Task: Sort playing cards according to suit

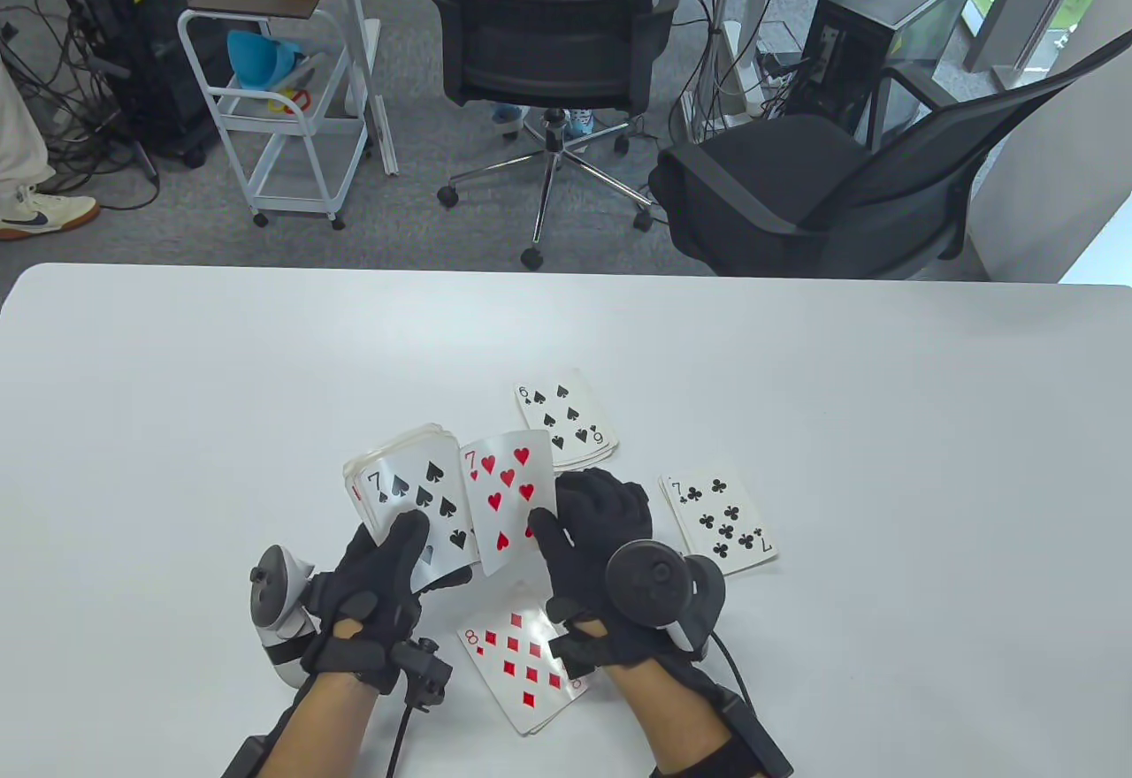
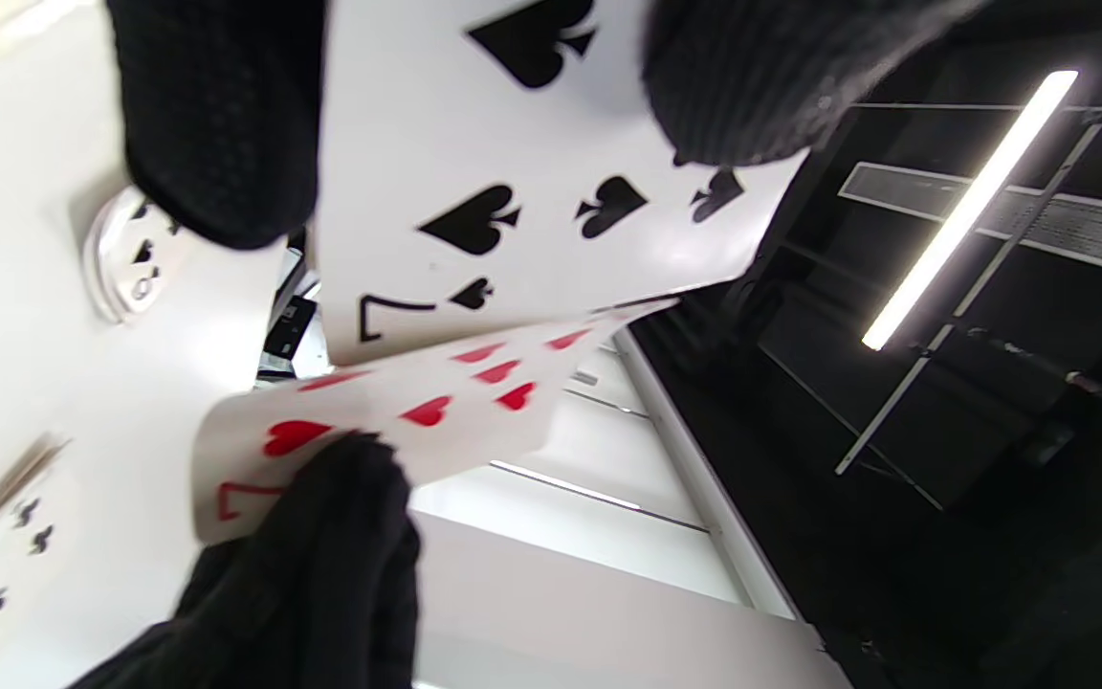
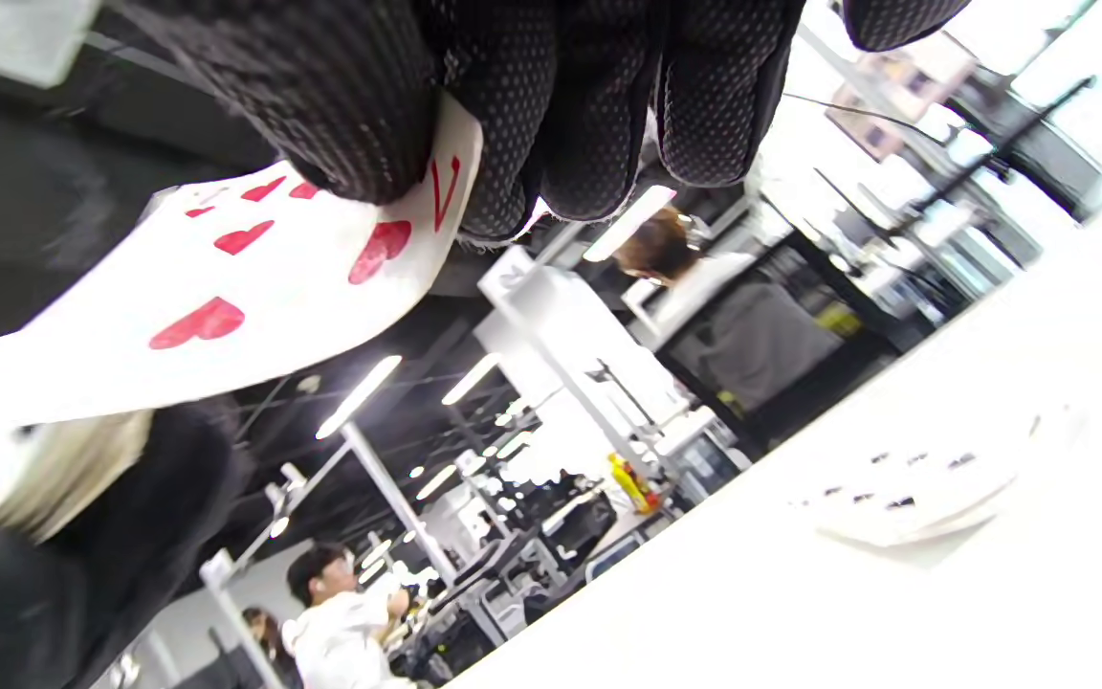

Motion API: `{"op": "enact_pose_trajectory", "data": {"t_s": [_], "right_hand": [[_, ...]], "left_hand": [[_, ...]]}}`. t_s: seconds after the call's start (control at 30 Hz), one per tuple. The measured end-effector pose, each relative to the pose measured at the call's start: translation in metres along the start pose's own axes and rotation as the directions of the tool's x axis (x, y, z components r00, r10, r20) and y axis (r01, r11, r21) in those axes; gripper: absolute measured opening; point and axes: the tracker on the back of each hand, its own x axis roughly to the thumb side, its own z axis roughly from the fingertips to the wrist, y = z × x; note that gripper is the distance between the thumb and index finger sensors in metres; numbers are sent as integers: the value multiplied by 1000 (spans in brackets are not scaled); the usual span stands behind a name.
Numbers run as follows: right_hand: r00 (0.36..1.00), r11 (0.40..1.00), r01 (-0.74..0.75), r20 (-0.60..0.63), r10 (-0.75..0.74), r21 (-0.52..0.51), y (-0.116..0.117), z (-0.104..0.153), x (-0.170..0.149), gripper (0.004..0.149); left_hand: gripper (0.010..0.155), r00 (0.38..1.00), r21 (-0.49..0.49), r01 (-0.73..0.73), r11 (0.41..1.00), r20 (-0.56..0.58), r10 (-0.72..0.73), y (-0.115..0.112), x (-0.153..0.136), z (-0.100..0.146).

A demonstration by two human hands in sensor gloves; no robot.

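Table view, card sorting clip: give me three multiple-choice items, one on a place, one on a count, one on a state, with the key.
1. Where does the 8 of diamonds pile lie?
A. Between the wrists, nearest the person
B. At the table's far edge
C. On the chair

2. How many face-up piles lie on the table?
A. One
B. Three
C. Five

3. What is the right hand doing?
A. Lying flat on the table
B. Pinching the 7 of hearts
C. Covering the 7 of clubs pile

Key: 1 A, it shows between the forearms. 2 B, the 6 of spades pile, clubs and diamonds. 3 B, thumb and fingers grip its corner, beside the deck in the left hand.
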Motion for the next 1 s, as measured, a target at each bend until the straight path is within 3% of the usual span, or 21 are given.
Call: {"op": "enact_pose_trajectory", "data": {"t_s": [0.1,0.2,0.27,0.47,0.67,0.8,0.93,1.0], "right_hand": [[999,1000,-9,-48,11,27,3,-6,-10,38],[991,981,-94,-76,108,168,19,-16,-8,38],[979,946,-164,-71,191,281,35,-24,-1,38],[925,822,-328,-21,381,466,85,-57,25,39],[838,707,-484,41,544,516,136,-66,35,39],[681,559,-679,123,722,476,155,-61,29,40],[693,612,-699,140,707,371,137,-57,25,42],[757,688,-634,104,645,353,112,-54,19,41]], "left_hand": [[55,999,0,-35,999,39,35,0,7,0],[54,996,-6,-47,999,71,47,0,13,-1],[54,996,-9,-55,998,72,55,0,13,-1],[55,993,-13,-81,997,87,82,2,18,0],[54,991,16,-97,995,99,95,10,21,0],[54,991,13,-95,995,93,94,9,20,-1],[54,994,-6,-75,997,78,75,3,15,-1],[55,995,-9,-69,998,74,70,1,14,0]]}}
